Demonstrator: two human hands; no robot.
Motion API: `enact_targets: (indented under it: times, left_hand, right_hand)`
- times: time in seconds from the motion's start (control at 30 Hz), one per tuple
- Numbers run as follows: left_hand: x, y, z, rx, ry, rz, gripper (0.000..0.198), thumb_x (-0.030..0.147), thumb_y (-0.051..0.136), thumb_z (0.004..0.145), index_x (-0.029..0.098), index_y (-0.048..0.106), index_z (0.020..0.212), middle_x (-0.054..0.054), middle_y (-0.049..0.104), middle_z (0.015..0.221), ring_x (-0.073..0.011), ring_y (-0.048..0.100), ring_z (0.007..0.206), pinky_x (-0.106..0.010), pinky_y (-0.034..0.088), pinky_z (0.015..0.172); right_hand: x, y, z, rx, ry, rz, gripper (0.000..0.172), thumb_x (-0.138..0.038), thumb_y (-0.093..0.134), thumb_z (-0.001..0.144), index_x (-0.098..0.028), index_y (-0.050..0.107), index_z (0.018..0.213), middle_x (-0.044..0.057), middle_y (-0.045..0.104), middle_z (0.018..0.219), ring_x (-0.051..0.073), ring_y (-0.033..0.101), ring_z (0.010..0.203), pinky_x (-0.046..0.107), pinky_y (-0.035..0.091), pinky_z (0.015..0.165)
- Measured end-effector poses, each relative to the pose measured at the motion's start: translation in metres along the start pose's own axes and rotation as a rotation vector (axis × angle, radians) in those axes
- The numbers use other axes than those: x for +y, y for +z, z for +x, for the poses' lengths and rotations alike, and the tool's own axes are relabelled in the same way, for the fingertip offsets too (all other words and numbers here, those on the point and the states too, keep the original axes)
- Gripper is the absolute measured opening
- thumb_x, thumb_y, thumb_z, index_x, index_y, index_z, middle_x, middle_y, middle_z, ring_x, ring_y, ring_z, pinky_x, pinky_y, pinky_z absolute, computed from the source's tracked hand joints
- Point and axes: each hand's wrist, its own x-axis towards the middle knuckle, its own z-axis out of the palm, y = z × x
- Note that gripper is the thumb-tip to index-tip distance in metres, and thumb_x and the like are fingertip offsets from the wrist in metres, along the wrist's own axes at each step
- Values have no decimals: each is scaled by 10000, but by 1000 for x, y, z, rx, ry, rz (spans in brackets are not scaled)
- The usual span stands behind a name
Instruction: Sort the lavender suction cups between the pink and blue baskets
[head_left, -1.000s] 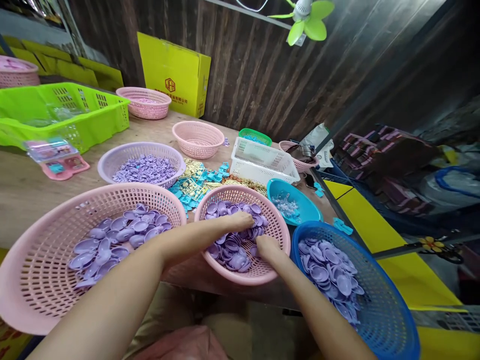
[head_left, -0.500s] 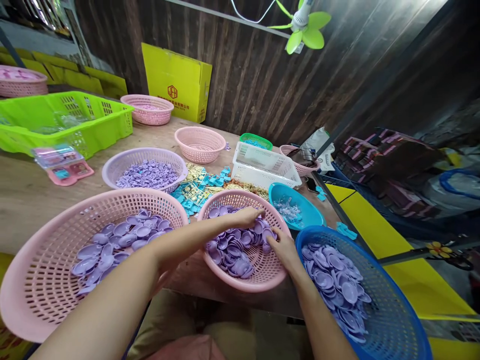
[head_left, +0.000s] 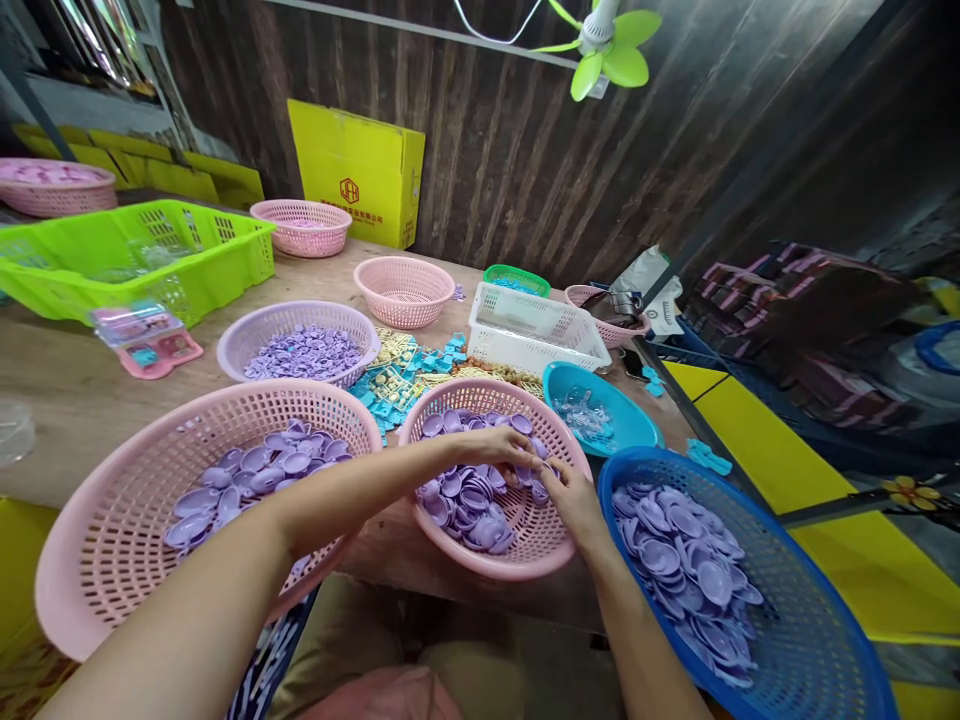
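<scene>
Purple plastic discs [head_left: 469,500] fill the middle pink basket [head_left: 525,560], which sits at the near edge of the wooden table [head_left: 67,400]. Both hands are down among them: the left hand [head_left: 491,445] reaches in from the left with its fingers curled over the pile, and the right hand [head_left: 570,495] comes in from the near right, fingers bent on the discs by the basket's right side. The two hands almost meet. Whether either one is pinching a single disc cannot be told, since the fingers cover the pieces under them.

Just left stands a larger pink basket [head_left: 97,560] with more purple discs, and just right a blue basket [head_left: 810,640] holding a similar heap; both press close against the middle one. Beyond it lie loose turquoise and yellow parts [head_left: 394,375] on the table, a lilac basket [head_left: 247,340] of smaller purple pieces, a turquoise bowl [head_left: 630,425] with clear bits, and a white slotted crate [head_left: 536,325]. Farther off are an empty-looking pink basket [head_left: 405,290], a lime green crate [head_left: 135,255], a yellow carton [head_left: 356,175] against the dark plank wall, and a green fan [head_left: 607,45] overhead. Pink blister packs [head_left: 146,340] lie far left.
</scene>
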Motion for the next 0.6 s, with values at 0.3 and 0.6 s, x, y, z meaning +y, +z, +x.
enact_targets:
  times: [0.3, 0.6]
  left_hand:
    - [13, 11, 1, 62, 22, 78, 390, 471, 693, 611, 137, 498, 664, 78, 451, 497, -53, 431, 398, -203, 320, 425]
    - [21, 29, 9, -39, 65, 40, 439, 553, 633, 652, 146, 476, 700, 82, 408, 546, -40, 418, 420, -187, 299, 420]
  right_hand:
    - [18, -4, -6, -56, 97, 340, 553, -651, 416, 733, -143, 624, 799, -16, 508, 508, 121, 444, 459, 231, 358, 446]
    - [20, -17, -9, 71, 87, 156, 627, -634, 350, 742, -126, 674, 919, 118, 676, 889, 244, 593, 844, 322, 449, 736]
